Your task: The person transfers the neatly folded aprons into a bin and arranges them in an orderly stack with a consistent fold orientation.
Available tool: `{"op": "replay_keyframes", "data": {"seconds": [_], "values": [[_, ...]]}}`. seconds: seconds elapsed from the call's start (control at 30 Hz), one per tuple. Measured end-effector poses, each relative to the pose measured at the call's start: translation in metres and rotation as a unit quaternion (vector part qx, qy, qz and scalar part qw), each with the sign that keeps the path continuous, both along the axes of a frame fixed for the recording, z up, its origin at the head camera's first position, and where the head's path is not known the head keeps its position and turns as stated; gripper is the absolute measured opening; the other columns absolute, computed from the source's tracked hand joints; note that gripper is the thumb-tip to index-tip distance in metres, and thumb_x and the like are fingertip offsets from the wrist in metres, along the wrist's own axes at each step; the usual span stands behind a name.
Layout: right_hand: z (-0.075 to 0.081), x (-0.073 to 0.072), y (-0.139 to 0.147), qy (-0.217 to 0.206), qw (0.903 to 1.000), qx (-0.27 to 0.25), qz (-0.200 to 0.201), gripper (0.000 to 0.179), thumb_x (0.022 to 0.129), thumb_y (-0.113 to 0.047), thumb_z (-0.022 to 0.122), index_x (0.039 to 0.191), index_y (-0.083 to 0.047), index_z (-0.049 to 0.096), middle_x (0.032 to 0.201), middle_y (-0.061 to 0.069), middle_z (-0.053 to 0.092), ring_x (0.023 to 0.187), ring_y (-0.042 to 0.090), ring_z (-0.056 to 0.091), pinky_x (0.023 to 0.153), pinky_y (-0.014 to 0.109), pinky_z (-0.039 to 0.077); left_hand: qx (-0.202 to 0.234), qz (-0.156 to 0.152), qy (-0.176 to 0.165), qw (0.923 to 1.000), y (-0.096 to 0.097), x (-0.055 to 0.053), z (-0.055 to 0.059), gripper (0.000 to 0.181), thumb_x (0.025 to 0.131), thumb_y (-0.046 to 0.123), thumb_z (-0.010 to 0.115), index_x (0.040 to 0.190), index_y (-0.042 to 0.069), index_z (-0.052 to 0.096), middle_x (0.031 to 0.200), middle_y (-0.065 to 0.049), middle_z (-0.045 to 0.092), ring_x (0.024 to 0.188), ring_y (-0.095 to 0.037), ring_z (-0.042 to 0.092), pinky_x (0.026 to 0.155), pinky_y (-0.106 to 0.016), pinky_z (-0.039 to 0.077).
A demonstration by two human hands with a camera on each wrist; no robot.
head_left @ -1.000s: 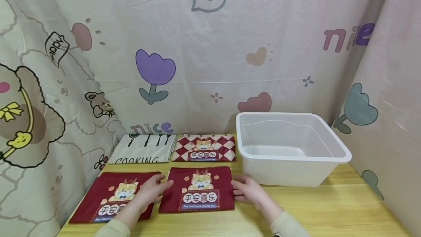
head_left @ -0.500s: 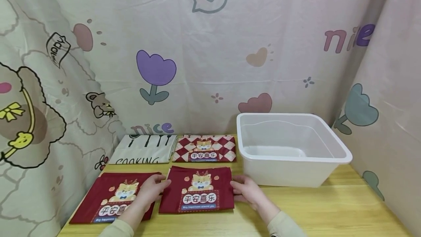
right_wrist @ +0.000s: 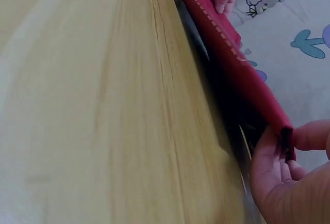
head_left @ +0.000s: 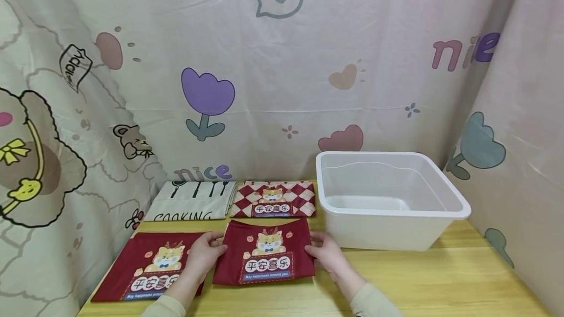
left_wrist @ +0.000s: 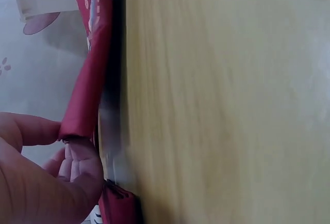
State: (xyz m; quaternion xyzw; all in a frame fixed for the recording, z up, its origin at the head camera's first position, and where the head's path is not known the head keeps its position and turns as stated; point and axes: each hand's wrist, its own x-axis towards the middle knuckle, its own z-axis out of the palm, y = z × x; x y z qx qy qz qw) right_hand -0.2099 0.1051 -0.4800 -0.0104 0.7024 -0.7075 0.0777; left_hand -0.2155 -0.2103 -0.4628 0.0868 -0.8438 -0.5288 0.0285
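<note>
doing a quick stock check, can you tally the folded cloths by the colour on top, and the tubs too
Dark red: 2 (held cloth, left cloth)
Red-and-white checked: 1 (checked cloth)
White with black print: 1 (printed cloth)
White tub: 1
Total: 5, counting visible tops; I can't tell whether more cloths lie underneath

Tub [head_left: 374, 231] looks like smooth plastic, a bit glossy on the rim. Table [head_left: 440, 278] has a wood-grain top with a soft sheen. Red cloths [head_left: 264, 246] are matt, fairly smooth fabric; white cloth [head_left: 189, 200] and checked cloth [head_left: 284, 194] look matt too. Backdrop [head_left: 282, 82] seems like lightly creased fabric, kinda satiny.
</note>
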Motion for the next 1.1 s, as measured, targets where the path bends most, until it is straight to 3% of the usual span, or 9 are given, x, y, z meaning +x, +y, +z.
{"op": "replay_keyframes", "data": {"seconds": [0.2,0.37,0.57,0.73,0.9,1.1], "values": [[0.002,0.001,-0.002,0.0,0.9998,-0.014,-0.014,0.052,0.089,0.006,0.06,0.133,0.021,0.036,0.109,0.025,0.057,0.083,0.02,0.063,0.072,0.042,0.059,0.037,0.008,0.002,0.9993,-0.004,0.004,0.007,0.038,0.09,-0.003,0.064,0.126,-0.011,0.057,0.102,-0.017,0.063,0.089,-0.022,0.059,0.068,-0.028,0.051],[0.009,0.003,-0.005,-0.002,0.9992,-0.041,0.001,0.054,0.09,0.006,0.059,0.135,0.021,0.034,0.109,0.024,0.06,0.082,0.021,0.066,0.073,0.041,0.059,0.083,0.013,-0.018,0.9963,-0.011,0.008,0.017,0.039,0.094,-0.002,0.059,0.132,-0.008,0.054,0.104,-0.014,0.062,0.08,-0.017,0.06,0.061,-0.03,0.053],[0.025,0.004,-0.01,0.001,0.9977,-0.066,0.016,0.052,0.092,0.005,0.059,0.137,0.019,0.037,0.105,0.018,0.065,0.084,0.02,0.068,0.075,0.039,0.059,0.111,0.023,-0.019,0.9934,-0.02,0.012,0.032,0.044,0.095,0.002,0.061,0.137,-0.006,0.051,0.102,-0.007,0.062,0.079,-0.013,0.059,0.06,-0.028,0.053],[0.041,0.007,-0.014,0.011,0.9968,-0.075,0.025,0.05,0.094,0.003,0.057,0.139,0.016,0.037,0.105,0.017,0.065,0.087,0.021,0.067,0.077,0.04,0.058,0.117,0.034,-0.021,0.9924,-0.027,0.016,0.048,0.047,0.095,0.004,0.062,0.14,-0.001,0.05,0.099,0.001,0.063,0.071,-0.008,0.055,0.056,-0.023,0.047],[0.055,0.008,-0.019,0.031,0.9957,-0.082,0.029,0.05,0.095,0.003,0.057,0.138,0.014,0.036,0.104,0.015,0.065,0.086,0.019,0.066,0.075,0.038,0.058,0.109,0.032,-0.002,0.9935,-0.033,0.02,0.063,0.048,0.095,0.005,0.062,0.141,-0.001,0.048,0.099,0.005,0.062,0.071,-0.007,0.053,0.055,-0.022,0.045],[0.072,0.005,-0.025,0.047,0.9925,-0.106,0.038,0.047,0.092,0.006,0.057,0.134,0.013,0.038,0.1,0.012,0.064,0.084,0.017,0.065,0.073,0.033,0.058,0.12,0.03,0.021,0.992,-0.039,0.02,0.077,0.049,0.096,0.003,0.06,0.143,-0.003,0.045,0.099,0.006,0.062,0.077,-0.004,0.059,0.064,-0.022,0.053]]}}
